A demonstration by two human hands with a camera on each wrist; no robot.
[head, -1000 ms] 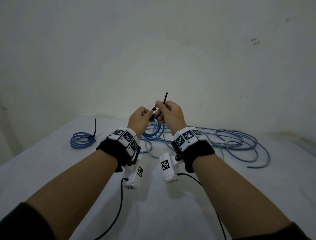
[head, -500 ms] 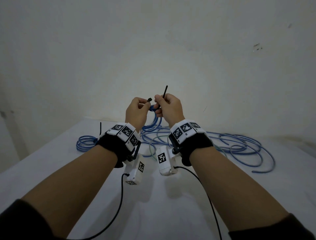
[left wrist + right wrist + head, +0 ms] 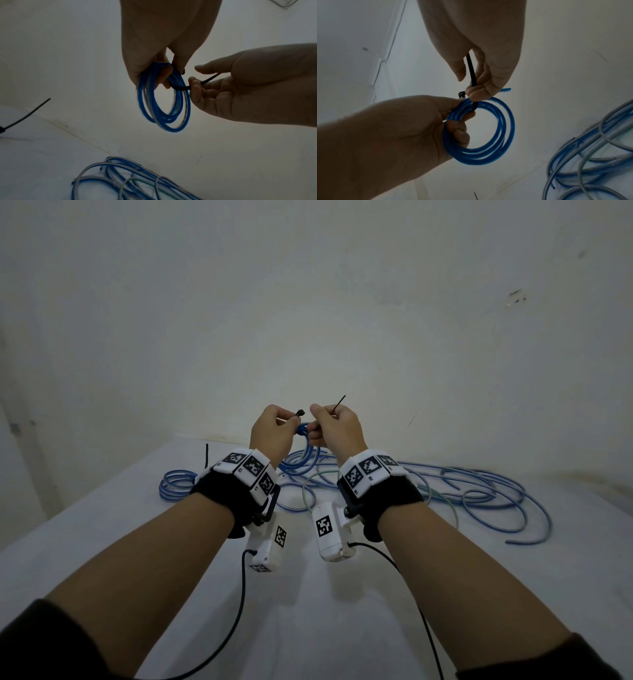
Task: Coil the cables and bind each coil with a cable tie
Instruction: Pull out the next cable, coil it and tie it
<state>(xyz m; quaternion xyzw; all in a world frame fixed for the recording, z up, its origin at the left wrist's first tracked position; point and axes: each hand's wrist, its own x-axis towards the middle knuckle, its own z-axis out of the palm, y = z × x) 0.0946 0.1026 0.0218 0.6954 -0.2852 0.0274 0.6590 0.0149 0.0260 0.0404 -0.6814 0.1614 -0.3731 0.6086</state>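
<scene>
A small blue cable coil [image 3: 306, 440] hangs in the air between my two hands, above the white table [image 3: 308, 611]. My left hand [image 3: 274, 429] grips the coil [image 3: 163, 102] at its top, with fingers through the loop. A black cable tie [image 3: 471, 70] passes round the coil's strands. Its head [image 3: 300, 412] sticks up beside my left thumb. My right hand [image 3: 337, 428] pinches the tie's tail [image 3: 208, 79], and the tip [image 3: 341, 401] pokes up above that hand. The tail is not in the head. One cut cable end [image 3: 505, 89] sticks out behind my right fingers.
A bound blue coil [image 3: 176, 487] lies at the far left of the table, its black tie tail [image 3: 207, 455] standing up. Loose blue, grey and green cables [image 3: 479, 491] sprawl across the far right side. A pale wall [image 3: 308, 302] rises just behind the table.
Both hands have risen a little with the coil. The tie's head and tail have drawn slightly apart, and less of the tail now shows above my right hand.
</scene>
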